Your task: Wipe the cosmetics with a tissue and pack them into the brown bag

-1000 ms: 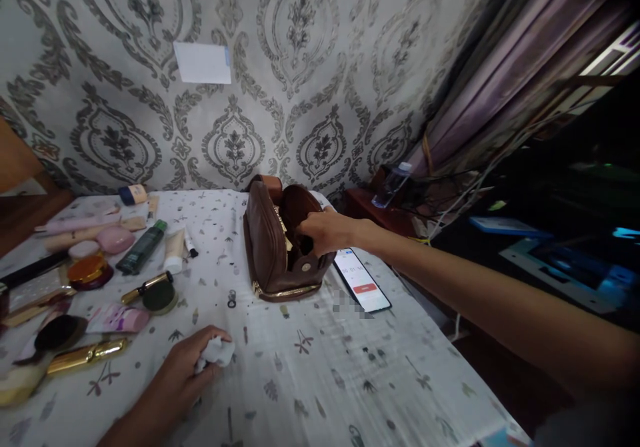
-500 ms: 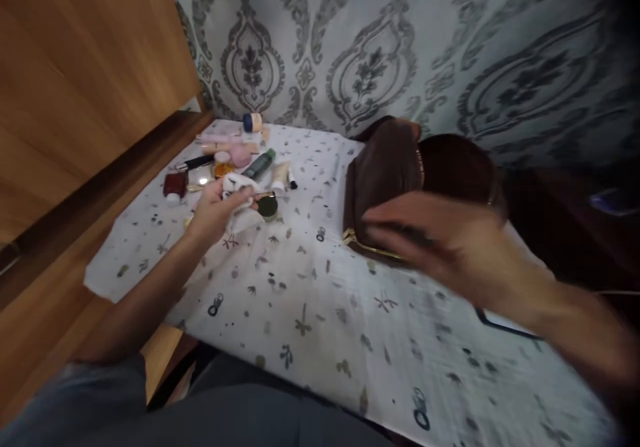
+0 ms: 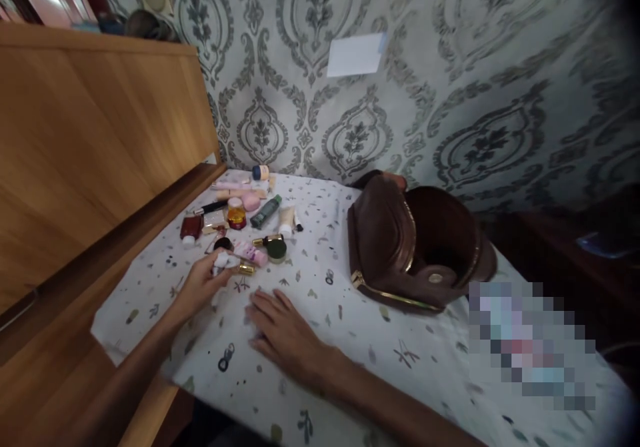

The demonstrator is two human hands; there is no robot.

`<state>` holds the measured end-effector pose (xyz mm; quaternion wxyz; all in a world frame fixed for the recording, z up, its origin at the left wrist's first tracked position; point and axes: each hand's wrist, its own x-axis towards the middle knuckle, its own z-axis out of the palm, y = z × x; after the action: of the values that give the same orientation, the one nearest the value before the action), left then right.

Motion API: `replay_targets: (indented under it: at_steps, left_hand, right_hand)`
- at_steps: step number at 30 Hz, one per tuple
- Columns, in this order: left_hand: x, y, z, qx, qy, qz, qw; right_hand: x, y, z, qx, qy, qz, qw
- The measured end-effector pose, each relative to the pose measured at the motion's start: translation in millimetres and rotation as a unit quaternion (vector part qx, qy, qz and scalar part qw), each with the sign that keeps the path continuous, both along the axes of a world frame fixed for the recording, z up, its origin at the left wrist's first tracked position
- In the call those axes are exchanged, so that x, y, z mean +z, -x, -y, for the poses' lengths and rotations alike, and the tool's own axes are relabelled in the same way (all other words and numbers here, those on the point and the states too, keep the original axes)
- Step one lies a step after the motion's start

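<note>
My left hand (image 3: 204, 283) is closed around a crumpled white cloth (image 3: 225, 262) at the near edge of a group of cosmetics. Just beyond it are a gold-capped item (image 3: 246, 269), a pink patterned tube (image 3: 250, 253) and a dark green round jar (image 3: 277, 249). My right hand (image 3: 287, 337) lies palm down on the patterned white cloth covering, its fingers spread, with nothing in it. To its right stands a brown bag (image 3: 380, 233), its top open.
Behind the jar lie a green bottle (image 3: 266, 212), a cream tube (image 3: 286, 221), an amber jar (image 3: 237, 215) and a dark red bottle (image 3: 191, 229). A wooden cabinet (image 3: 100, 120) borders the left. A blurred flat object (image 3: 530, 343) lies at the right.
My right hand has moved from in front of the bag to the covering beside my left hand. The view has tilted up. My left hand still holds the white cloth.
</note>
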<state>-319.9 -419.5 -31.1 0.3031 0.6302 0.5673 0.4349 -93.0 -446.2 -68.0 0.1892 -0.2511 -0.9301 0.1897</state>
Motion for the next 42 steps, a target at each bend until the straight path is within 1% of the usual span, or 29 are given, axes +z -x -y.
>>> replay_targets:
  at_steps: [2,4,8,10,13,15,17,19,20,21,23,25,27,30,34,38,42]
  left_hand:
    - [-2.1,11.1,0.0,0.019,-0.011,-0.017,1.0]
    - [-1.8,21.9,-2.5,0.054,-0.026,-0.019,0.998]
    - [2.3,40.7,-13.9,0.128,-0.057,0.008,0.99]
    - [4.1,47.3,-20.9,0.146,-0.068,0.032,0.986]
    - [4.6,51.6,-29.8,0.152,-0.079,0.043,0.984]
    - [2.9,50.6,-33.6,0.15,-0.087,0.016,0.985]
    - [-0.4,47.3,-35.7,0.139,-0.092,-0.029,0.986]
    - [-4.3,42.9,-36.9,0.125,-0.09,-0.063,0.986]
    - [-6.0,40.9,-37.6,0.122,-0.085,-0.065,0.987]
    - [-7.3,39.3,-38.6,0.12,-0.082,-0.054,0.988]
    - [-8.4,38.1,-41.6,0.127,-0.077,0.004,0.989]
    - [-7.6,41.0,-46.3,0.153,-0.082,0.08,0.982]
    - [-6.0,48.5,-52.1,0.192,-0.096,0.135,0.967]
    - [-4.0,65.8,-61.7,0.236,-0.106,0.155,0.953]
    - [-3.7,89.3,-75.0,0.26,-0.101,0.113,0.953]
    - [-3.3,107.2,-87.8,0.266,-0.106,0.019,0.958]
    - [-3.3,124.4,-99.4,0.286,-0.093,-0.074,0.951]
  right_hand:
    - [-7.7,-8.1,0.9,-0.019,0.013,-0.012,1.0]
    - [-12.7,-17.0,2.8,-0.026,0.027,-0.035,0.999]
    - [-16.7,-26.5,-0.3,-0.043,0.067,-0.138,0.987]
    - [-14.3,-24.7,-8.7,-0.064,0.104,-0.177,0.977]
    - [-3.6,-14.0,-28.0,-0.107,0.169,-0.196,0.96]
    - [5.3,-2.8,-41.0,-0.132,0.197,-0.203,0.95]
    - [11.2,9.9,-50.7,-0.146,0.208,-0.203,0.946]
    - [10.9,22.1,-56.0,-0.129,0.206,-0.187,0.952]
    - [8.2,27.2,-57.0,-0.119,0.196,-0.18,0.957]
    - [4.0,31.4,-57.2,-0.11,0.181,-0.179,0.961]
    - [-6.9,36.5,-55.6,-0.102,0.144,-0.196,0.965]
    - [-17.8,37.3,-53.0,-0.104,0.116,-0.221,0.963]
    - [-25.6,35.7,-51.0,-0.105,0.109,-0.231,0.961]
    - [-29.6,33.3,-50.1,-0.117,0.116,-0.233,0.958]
    - [-27.4,34.1,-51.0,-0.125,0.137,-0.237,0.954]
    - [-26.0,35.1,-51.4,-0.122,0.137,-0.246,0.952]
    - [-25.9,34.6,-51.8,-0.117,0.135,-0.246,0.953]
